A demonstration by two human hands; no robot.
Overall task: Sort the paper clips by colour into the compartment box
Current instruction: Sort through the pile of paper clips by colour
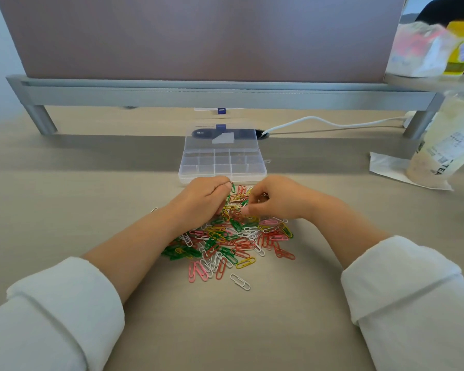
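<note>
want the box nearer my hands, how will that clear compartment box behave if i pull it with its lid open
The compartment box looks like thin clear plastic with mostly empty cells, so it is probably light and should slide easily on the smooth table. Its lid is open at the far side, so it may wobble or drag.

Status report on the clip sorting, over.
Left hand pinches green clip. Right hand curled in clip pile. Compartment box open, path clear.

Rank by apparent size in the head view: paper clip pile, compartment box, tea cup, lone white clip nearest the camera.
1. paper clip pile
2. compartment box and tea cup: look alike; the frame edge cuts the cup, so not ranked
3. lone white clip
</note>
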